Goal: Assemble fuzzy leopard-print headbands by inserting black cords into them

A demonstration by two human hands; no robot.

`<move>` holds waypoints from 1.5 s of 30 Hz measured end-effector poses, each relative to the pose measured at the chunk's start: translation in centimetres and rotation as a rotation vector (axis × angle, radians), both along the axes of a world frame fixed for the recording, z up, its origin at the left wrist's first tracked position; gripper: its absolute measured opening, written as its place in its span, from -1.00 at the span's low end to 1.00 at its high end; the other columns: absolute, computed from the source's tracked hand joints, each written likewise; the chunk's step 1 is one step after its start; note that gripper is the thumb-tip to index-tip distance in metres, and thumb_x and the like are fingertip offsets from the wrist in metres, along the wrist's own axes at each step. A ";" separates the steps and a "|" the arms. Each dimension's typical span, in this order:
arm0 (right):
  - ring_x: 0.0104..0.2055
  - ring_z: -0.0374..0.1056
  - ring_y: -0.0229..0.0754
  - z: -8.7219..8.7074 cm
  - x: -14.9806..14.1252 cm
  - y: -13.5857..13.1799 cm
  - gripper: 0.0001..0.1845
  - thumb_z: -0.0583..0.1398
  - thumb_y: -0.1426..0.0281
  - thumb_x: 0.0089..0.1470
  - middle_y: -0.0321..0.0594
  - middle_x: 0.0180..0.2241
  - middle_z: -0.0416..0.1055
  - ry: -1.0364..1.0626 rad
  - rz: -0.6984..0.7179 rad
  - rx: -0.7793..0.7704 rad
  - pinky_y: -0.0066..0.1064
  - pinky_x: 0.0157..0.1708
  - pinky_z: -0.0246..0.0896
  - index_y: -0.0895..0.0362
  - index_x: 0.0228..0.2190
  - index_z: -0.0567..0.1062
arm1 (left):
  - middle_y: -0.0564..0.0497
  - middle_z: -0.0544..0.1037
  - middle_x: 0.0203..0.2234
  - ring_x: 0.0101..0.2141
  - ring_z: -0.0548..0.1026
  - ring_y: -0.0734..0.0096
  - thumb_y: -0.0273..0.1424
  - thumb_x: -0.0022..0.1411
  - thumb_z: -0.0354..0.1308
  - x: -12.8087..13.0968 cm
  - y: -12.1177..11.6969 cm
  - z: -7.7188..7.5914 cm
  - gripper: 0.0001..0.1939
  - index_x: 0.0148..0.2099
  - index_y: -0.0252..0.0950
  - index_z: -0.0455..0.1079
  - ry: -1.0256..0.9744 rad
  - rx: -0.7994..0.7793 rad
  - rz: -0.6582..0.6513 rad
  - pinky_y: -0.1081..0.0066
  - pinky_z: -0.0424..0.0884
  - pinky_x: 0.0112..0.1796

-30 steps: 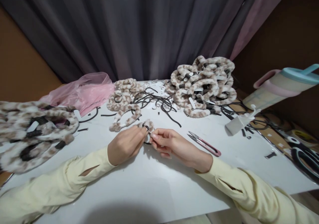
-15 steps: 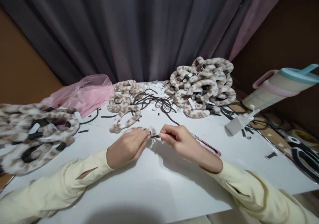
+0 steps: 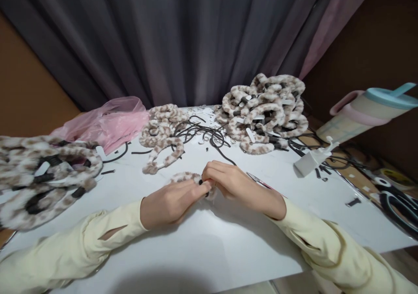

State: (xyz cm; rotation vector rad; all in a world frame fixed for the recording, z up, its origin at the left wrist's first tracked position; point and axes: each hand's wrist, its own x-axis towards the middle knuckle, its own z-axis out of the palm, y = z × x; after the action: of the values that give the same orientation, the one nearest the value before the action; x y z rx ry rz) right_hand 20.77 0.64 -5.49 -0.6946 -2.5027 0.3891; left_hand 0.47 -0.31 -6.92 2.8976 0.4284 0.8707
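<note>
A fluffy white ring with brown spots (image 3: 186, 177) is held near the middle of the white table. My left hand (image 3: 174, 201) is closed around its near side, thumb and forefinger reaching toward the right. Against those fingertips my right hand (image 3: 227, 181) is bent down and closed, its fingers pinching at a black cord (image 3: 200, 182) on the ring. Most of the cord is covered by the fingers, and only short dark bits show. Partly behind my right wrist lies a pair of pink-handled tweezers (image 3: 257, 180).
Spotted fluffy rings are heaped at the back right (image 3: 264, 111) and left (image 3: 48, 176). Loose black cords (image 3: 202, 130) lie between smaller rings (image 3: 166, 152). A pink plastic bag (image 3: 107, 119), a tumbler (image 3: 359, 115), a white bottle (image 3: 311, 162) and scissors (image 3: 396, 211) surround the workspace.
My right hand has moved left and turned over, meeting my left fingertips. The dark cord that stretched between the hands is now mostly hidden, and more of the fluffy ring shows.
</note>
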 end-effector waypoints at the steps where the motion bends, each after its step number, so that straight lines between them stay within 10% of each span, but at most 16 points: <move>1: -0.37 0.15 -0.26 -0.1 0.0 0.1 -0.82 -0.05 0.59 0.14 -0.22 -0.41 0.24 0.012 0.011 -0.035 -0.45 -0.36 0.09 0.15 -0.42 0.26 | -0.07 0.43 -0.45 -0.42 0.38 0.38 -0.63 0.24 -0.18 0.0 0.0 -0.1 -0.68 0.03 -0.39 0.12 0.009 0.014 -0.006 0.46 0.34 -0.39; 7: -0.20 0.21 -0.24 1.1 0.8 0.1 -0.91 0.03 0.49 0.19 -0.06 -0.13 0.24 0.116 -0.021 -0.090 -0.43 -0.23 0.17 0.16 -0.24 0.28 | -0.08 0.46 -0.43 -0.42 0.40 0.37 -0.62 0.24 -0.17 -0.1 0.2 -0.2 -0.70 0.01 -0.36 0.14 -0.039 0.025 -0.007 0.42 0.38 -0.36; 13: -0.20 0.20 -0.15 2.4 1.9 -0.4 -0.75 0.17 0.27 0.10 -0.12 -0.26 0.39 0.014 0.065 -0.030 -0.31 -0.15 0.13 0.17 -0.24 0.39 | -0.14 0.45 -0.42 -0.40 0.40 0.35 -0.58 0.26 -0.16 0.0 0.4 0.2 -0.75 -0.02 -0.40 0.14 -0.102 0.067 -0.053 0.37 0.42 -0.36; 30: -0.38 0.20 -0.25 1.2 0.9 -1.1 -0.90 0.10 0.44 0.11 -0.27 -0.50 0.33 0.032 0.012 -0.194 -0.38 -0.23 0.15 0.19 -0.33 0.41 | -0.06 0.37 -0.49 -0.46 0.33 0.40 -0.62 0.24 -0.17 0.2 0.0 0.6 -0.84 -0.19 -0.33 0.16 -0.096 -0.025 -0.038 0.41 0.37 -0.43; 35: -0.43 0.21 -0.25 0.6 0.5 -1.1 -0.89 0.07 0.45 0.14 -0.26 -0.52 0.34 0.058 -0.034 -0.150 -0.37 -0.25 0.13 0.19 -0.39 0.39 | -0.08 0.39 -0.37 -0.35 0.39 0.39 -0.51 0.23 -0.02 0.8 -1.1 0.2 -0.92 -0.21 -0.31 0.15 -0.121 -0.242 0.148 0.42 0.38 -0.34; 45: -0.42 0.22 -0.26 0.6 -0.2 -1.5 -0.91 0.09 0.48 0.14 -0.26 -0.50 0.36 0.124 -0.108 -0.154 -0.38 -0.30 0.08 0.18 -0.40 0.38 | 0.04 0.36 -0.46 -0.41 0.37 0.50 -0.57 0.25 -0.01 1.4 -0.7 -1.4 -0.88 -0.31 -0.27 0.16 -0.344 -0.141 0.258 0.52 0.36 -0.38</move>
State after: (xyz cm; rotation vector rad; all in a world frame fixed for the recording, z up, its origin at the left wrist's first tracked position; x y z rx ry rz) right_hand 20.57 -0.89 -4.87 -0.8350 -2.3250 0.5718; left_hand 1.86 -0.99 -8.29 2.5301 0.8004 1.2884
